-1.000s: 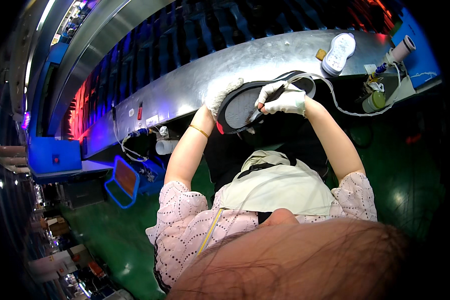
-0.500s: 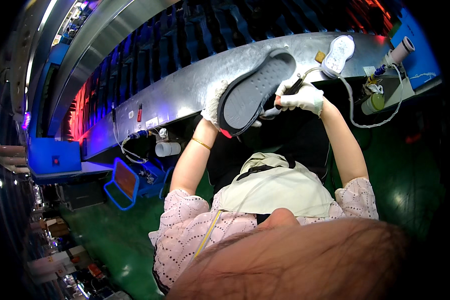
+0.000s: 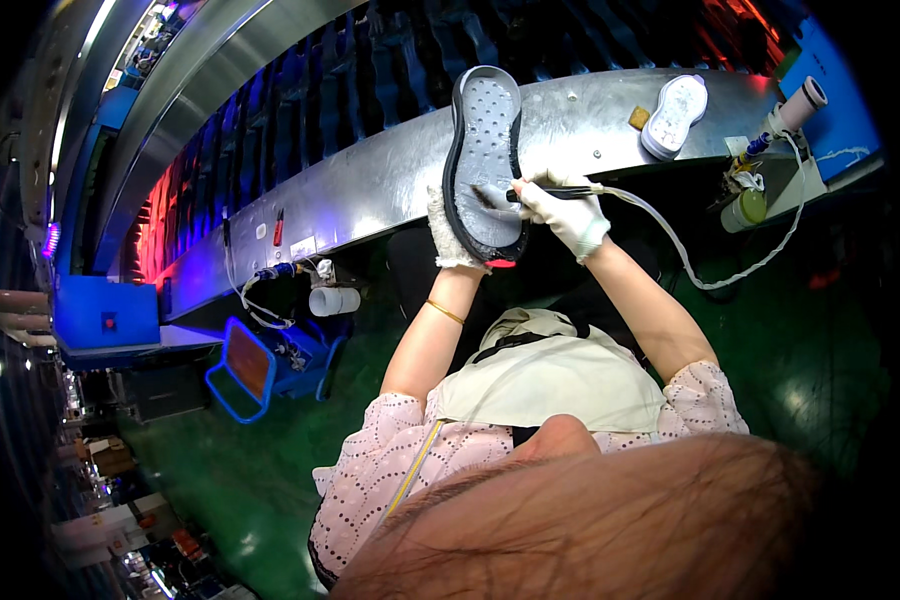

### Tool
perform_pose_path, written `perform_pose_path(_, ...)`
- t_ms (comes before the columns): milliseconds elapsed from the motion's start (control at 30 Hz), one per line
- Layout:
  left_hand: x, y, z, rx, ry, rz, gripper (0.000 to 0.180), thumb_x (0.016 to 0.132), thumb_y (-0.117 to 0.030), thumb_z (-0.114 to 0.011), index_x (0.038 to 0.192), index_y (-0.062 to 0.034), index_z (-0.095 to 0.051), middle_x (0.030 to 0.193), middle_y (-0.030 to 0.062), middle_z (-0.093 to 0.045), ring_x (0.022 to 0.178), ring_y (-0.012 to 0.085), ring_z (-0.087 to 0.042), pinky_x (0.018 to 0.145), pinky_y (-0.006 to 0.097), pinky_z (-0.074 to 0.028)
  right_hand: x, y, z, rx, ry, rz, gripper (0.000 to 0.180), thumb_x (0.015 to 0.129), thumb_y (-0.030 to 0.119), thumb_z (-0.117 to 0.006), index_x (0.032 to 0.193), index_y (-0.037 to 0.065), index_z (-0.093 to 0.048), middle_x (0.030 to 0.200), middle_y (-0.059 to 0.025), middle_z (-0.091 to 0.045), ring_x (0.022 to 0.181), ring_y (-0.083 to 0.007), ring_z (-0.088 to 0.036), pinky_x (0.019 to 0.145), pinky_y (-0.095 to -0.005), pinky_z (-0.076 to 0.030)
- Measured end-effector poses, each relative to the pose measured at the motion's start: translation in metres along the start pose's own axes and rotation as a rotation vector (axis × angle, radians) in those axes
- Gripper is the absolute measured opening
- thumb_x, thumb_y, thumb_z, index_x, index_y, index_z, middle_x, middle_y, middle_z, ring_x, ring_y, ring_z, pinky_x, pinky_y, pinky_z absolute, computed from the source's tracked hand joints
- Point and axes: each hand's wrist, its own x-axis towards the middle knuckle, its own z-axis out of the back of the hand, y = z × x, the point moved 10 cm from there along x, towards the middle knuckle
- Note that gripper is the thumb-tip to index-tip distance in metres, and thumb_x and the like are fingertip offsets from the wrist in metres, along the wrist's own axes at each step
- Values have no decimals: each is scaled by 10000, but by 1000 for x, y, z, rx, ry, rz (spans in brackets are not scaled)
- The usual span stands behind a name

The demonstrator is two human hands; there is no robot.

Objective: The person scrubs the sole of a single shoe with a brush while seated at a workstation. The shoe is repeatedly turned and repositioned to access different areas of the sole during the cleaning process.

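My left hand [image 3: 451, 235], in a white knitted glove, is closed round the left edge and heel of a shoe sole [image 3: 490, 130]. The sole has a grey dimpled inner face, a black rim and a red patch at the heel; it is tilted, toe end away from me over the metal ledge. In my gloved right hand [image 3: 565, 215] is a slim black-handled brush [image 3: 505, 198] fed by a pale hose [image 3: 675, 250]. Its bristles are at the sole's inner face toward the heel, where a dark streak shows. The fingers of my left hand are partly hidden behind the sole.
A white shoe sole [image 3: 678, 110] lies on the metal ledge [image 3: 370, 180] beside a small yellowish block [image 3: 638, 118]. Beyond the ledge runs a dark ribbed conveyor [image 3: 410, 60]. A capped container [image 3: 745, 208] hangs at right, a white cup [image 3: 334, 301] at left, near a blue-framed chair [image 3: 240, 370].
The sole has turned more upright and its inner face now catches more light. My right hand has brought the brush from beside the sole's edge onto its inner face.
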Motion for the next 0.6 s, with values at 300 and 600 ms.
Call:
perform_pose_path(300,-5,-5,-2,260,-131,-103,748,918,-640,-381,1395,-66,-425,1355,141,-502,1205,305,-486,1067,420,-367,-5,5,-27,89,158,16,97,867,118,-706,890,54,-637,745,4,-653,662,-32,-582,585,-203,-474)
perform_pose_path(600,-25,29,-67,26,552,148,718,946,-616,-379,1367,-36,-427,1365,158,-466,1263,269,-446,1082,408,-355,-17,56,-46,-356,126,545,101,829,131,-732,823,63,-658,782,-65,-667,675,-114,-630,655,-265,-511)
